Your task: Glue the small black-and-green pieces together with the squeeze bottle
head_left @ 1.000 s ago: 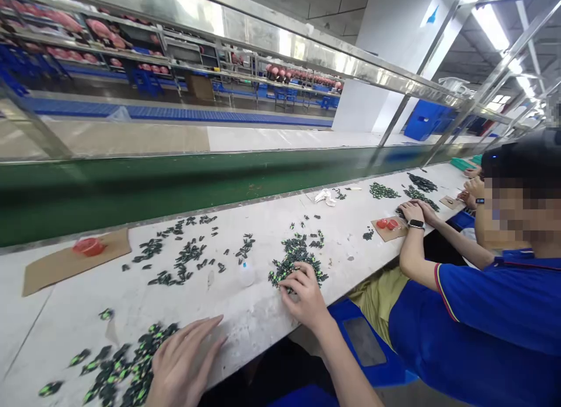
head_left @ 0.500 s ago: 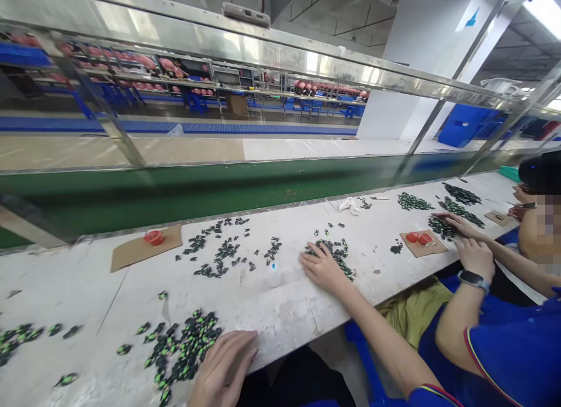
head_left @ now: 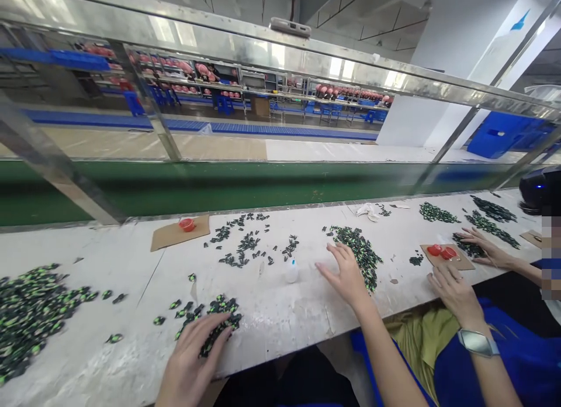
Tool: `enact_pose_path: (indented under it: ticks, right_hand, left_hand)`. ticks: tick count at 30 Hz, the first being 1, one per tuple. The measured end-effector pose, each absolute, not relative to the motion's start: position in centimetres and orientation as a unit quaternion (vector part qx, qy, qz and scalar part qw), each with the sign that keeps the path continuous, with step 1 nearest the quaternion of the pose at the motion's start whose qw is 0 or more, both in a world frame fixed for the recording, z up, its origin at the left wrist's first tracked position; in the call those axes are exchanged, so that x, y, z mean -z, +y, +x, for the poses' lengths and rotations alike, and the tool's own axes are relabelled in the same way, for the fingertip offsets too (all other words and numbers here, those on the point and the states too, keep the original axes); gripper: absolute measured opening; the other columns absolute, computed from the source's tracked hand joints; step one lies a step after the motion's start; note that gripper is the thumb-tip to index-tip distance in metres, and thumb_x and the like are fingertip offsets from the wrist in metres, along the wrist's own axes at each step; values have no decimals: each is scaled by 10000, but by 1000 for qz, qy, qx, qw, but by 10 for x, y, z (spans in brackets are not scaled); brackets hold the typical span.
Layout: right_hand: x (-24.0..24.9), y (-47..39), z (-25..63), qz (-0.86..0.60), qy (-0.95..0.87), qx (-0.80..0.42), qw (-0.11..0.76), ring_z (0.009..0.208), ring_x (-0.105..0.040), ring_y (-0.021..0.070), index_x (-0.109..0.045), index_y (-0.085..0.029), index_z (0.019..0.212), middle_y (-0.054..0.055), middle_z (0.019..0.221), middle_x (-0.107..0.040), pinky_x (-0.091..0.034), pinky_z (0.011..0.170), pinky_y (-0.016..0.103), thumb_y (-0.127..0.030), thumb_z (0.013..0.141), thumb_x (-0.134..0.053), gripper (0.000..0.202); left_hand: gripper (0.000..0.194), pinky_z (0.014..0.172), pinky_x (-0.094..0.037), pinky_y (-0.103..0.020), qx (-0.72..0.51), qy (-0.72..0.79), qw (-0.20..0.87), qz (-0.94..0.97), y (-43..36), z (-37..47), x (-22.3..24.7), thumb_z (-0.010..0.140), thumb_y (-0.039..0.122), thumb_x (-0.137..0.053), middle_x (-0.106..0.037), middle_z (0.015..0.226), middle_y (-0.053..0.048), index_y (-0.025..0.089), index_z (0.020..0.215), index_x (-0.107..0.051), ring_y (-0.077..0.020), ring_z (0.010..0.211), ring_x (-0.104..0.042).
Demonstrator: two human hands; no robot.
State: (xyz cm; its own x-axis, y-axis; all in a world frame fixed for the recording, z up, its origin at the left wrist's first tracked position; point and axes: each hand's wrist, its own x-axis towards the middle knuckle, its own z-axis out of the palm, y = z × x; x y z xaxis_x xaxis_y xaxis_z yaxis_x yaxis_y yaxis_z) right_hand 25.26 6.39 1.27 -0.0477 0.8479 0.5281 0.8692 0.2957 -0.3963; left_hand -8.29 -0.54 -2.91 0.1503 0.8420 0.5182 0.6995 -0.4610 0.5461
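At the lower left, my left hand (head_left: pixel 195 345) is palm down, with its fingers curved over a small pile of black-and-green pieces (head_left: pixel 223 304); the hand hides part of the pile. My right hand (head_left: pixel 346 272) has its fingers spread, with nothing seen in them, beside the left edge of a larger pile of the same pieces (head_left: pixel 362 252). Between the hands and further back stands a small white bottle with a blue tip (head_left: pixel 291 271). Scattered dark pieces (head_left: pixel 248 241) lie behind it. A wide heap of black-and-green pieces (head_left: pixel 35 313) covers the far left.
Red cups stand on cardboard at the back left (head_left: pixel 187 224) and at the right (head_left: pixel 447 253). A person's hands (head_left: pixel 453 290) work at the right, one wrist with a watch. A green barrier (head_left: pixel 263 185) and metal posts line the table's back.
The view has turned left, showing more of the left heap. My left hand has moved from beside the small pile onto it. My right hand has drawn back from its pile.
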Motion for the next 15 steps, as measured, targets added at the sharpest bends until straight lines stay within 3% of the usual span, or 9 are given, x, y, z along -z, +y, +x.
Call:
enact_pose_path:
  ticks: [4,9,15]
  right_hand:
    - [12,56,224,-616,-688,-66,378,1200,-485,330,-436,-195,1377,147,1237,-570,-463,968,495,-549,718,-712,797]
    - [27,73,209,-595,-689,-130,393,1105,-527,303,-532,-226,1265,105,1119,-617,-477,931,479,-461,772,-679,566]
    - [16,84,194,-573,-701,-185,382,1106,-512,327,-601,-217,1128,121,1103,-632,-443,953,529,-518,782,-629,460]
  left_hand:
    - [291,761,-558,-344,-391,543,69,740,12,-95,21,879,447,-536,-731,968,-60,241,1023,-683,-247,950,-650]
    - [303,812,-525,-381,-383,568,62,726,42,-99,0,896,431,-485,-727,969,-78,215,989,-677,-256,961,-630]
    - [252,893,-465,-438,-272,633,107,716,80,-105,-17,857,177,-489,-704,1061,-92,198,1043,-658,-281,1070,-581]
